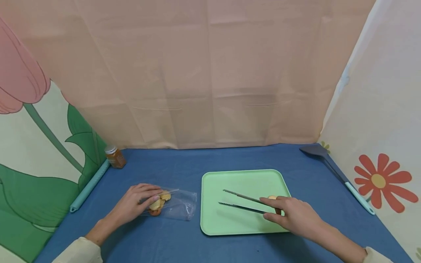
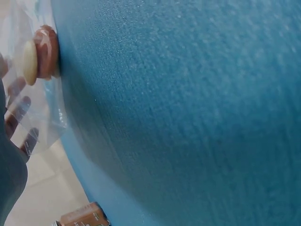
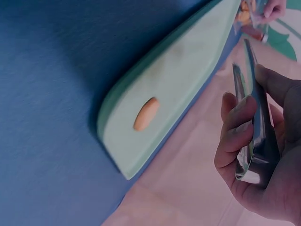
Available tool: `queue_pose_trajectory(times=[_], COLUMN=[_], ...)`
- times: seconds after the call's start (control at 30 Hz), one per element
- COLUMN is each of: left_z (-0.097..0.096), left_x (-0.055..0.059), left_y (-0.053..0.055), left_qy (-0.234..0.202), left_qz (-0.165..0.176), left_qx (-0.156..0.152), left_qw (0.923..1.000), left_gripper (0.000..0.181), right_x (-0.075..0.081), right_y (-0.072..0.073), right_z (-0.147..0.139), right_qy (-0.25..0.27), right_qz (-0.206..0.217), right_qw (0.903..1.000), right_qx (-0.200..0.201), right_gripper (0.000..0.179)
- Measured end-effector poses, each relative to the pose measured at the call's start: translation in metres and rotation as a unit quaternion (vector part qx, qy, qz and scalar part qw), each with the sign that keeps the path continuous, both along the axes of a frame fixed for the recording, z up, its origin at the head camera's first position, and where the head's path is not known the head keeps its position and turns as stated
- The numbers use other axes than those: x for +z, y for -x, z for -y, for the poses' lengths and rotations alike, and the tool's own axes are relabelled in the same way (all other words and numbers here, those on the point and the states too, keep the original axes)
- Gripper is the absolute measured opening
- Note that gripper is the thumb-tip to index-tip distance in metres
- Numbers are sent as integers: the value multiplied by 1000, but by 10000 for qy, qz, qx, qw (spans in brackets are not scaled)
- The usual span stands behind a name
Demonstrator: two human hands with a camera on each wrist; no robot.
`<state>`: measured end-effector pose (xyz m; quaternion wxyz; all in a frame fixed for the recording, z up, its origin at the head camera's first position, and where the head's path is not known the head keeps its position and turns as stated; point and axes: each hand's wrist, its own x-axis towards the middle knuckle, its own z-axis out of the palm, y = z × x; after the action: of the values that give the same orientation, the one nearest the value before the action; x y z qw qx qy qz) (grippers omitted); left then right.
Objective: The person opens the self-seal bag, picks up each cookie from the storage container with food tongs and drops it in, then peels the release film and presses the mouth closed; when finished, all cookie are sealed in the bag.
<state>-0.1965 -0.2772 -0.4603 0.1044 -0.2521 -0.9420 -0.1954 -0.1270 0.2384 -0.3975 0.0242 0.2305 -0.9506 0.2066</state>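
My left hand [image 1: 135,202] holds the left end of a clear plastic bag [image 1: 182,204], which lies on the blue cloth with several cookies [image 1: 156,205] inside. In the left wrist view, some of its fingers show through the film. My right hand [image 1: 294,215] grips metal tongs [image 1: 244,197] by the handle end, their serrated tips apart over the green tray [image 1: 213,223] and pointing left toward the bag. Nothing is between the tips. A single cookie [image 3: 146,114] lies on the tray, partly hidden by the right hand in the head view.
At the back left stands a small jar [image 1: 116,157] with a metal lid, by a teal roll [image 1: 90,186] along the left edge. A dark spatula [image 1: 329,164] with a pale teal handle lies along the right edge. Cloth-covered walls enclose the table's back and sides.
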Motion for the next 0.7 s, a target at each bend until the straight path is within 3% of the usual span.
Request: queue_pose_trajectory(times=[0.3, 0.7], left_z=[1, 2], left_x=[0, -1], left_y=[-1, -3], left_qy=[26, 34], left_qz=[0, 76], left_qx=[12, 35], left_qw=[10000, 10000], left_gripper=[29, 30], right_x=[-3, -8], right_y=[-12, -18], right_z=[-30, -58], right_qy=[-96, -327], right_qz=[-82, 502], right_qw=[9994, 9938], right_qx=[-313, -934], right_gripper=[47, 47])
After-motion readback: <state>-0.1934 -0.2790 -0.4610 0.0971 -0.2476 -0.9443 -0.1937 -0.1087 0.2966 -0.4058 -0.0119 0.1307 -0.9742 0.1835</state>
